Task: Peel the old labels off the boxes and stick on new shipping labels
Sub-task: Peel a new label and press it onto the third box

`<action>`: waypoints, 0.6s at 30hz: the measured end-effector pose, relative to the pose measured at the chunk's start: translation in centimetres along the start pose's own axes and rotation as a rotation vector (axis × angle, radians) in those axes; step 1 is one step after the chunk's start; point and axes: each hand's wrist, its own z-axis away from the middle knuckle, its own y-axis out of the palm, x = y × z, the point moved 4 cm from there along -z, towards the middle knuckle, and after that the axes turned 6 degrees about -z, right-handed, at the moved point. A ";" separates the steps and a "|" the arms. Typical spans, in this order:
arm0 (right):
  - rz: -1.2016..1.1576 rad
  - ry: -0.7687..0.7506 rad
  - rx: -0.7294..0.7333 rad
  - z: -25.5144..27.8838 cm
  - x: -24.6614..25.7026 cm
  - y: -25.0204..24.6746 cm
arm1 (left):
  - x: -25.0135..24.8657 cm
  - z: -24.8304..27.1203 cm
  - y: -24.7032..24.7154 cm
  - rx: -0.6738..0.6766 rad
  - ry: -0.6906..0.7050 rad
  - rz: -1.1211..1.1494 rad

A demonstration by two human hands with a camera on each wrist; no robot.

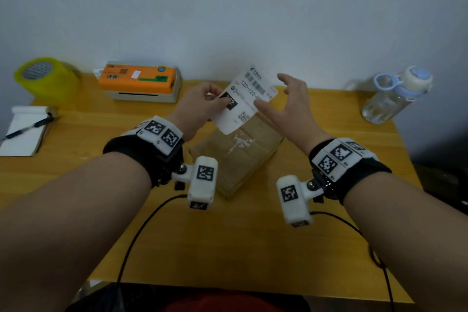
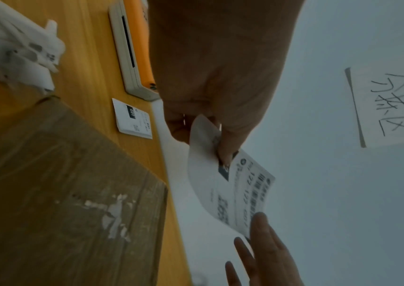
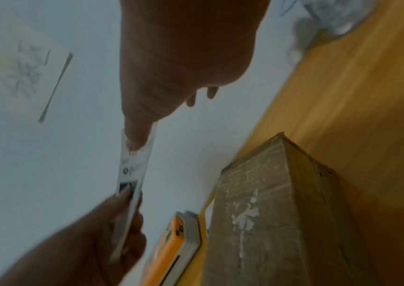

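Both forearms reach in from six o'clock. Left hand (image 1: 200, 105) pinches a shipping label (image 1: 247, 99) above the box (image 1: 243, 157), long axis toward one o'clock. Right hand (image 1: 286, 106), fingers spread wide, touches its edge.

A plain pale blue-grey wall (image 1: 228, 7) rises behind a honey-coloured wooden table (image 1: 228, 248) pushed flush against it. A white paper sheet with handwritten black characters (image 2: 387, 108) is fixed to the wall. Soft, even light falls across the tabletop; a dark floor (image 1: 440, 180) shows at right.
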 end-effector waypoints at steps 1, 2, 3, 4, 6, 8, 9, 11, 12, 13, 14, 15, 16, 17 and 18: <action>-0.098 0.079 0.042 0.1 -0.3 -0.3 | 0.0 0.5 0.4 0.044 0.000 -0.019; -0.205 0.150 0.093 0.3 -0.6 -0.4 | 0.1 1.0 0.7 0.079 -0.005 -0.034; -0.289 0.196 0.134 0.4 -0.9 -0.5 | 0.2 1.4 1.0 0.106 -0.017 -0.037; -0.336 0.214 0.157 0.6 -1.1 -0.5 | 0.3 1.8 1.2 0.130 -0.037 -0.031; -0.381 0.234 0.168 0.9 -1.6 -0.5 | 0.5 2.5 1.6 0.160 -0.104 0.013; -0.387 0.248 0.170 1.0 -2.1 -0.3 | 1.2 2.8 1.8 0.135 -0.211 0.026; -0.384 0.249 0.175 0.9 -2.3 -0.2 | 1.6 2.9 1.8 0.100 -0.257 0.000; -0.363 0.241 0.179 0.8 -2.5 0.2 | 2.4 2.9 1.7 0.020 -0.313 -0.024; -0.342 0.236 0.176 0.7 -2.7 0.4 | 2.8 2.9 1.6 -0.012 -0.328 -0.014; -0.317 0.232 0.174 0.6 -2.9 0.6 | 3.2 2.9 1.7 -0.044 -0.341 0.000; -0.288 0.228 0.174 0.6 -3.1 0.9 | 3.6 2.9 1.7 -0.074 -0.355 0.007; -0.259 0.224 0.173 0.5 -3.4 1.3 | 4.0 3.0 1.8 -0.102 -0.368 0.006; -0.229 0.223 0.171 0.4 -3.6 1.7 | 4.4 3.1 1.9 -0.129 -0.382 -0.002; -0.193 0.220 0.173 0.4 -3.9 2.1 | 4.8 3.2 2.1 -0.153 -0.395 -0.008; -0.150 0.215 0.184 0.3 -4.2 2.5 | 5.3 3.2 2.3 -0.171 -0.409 -0.011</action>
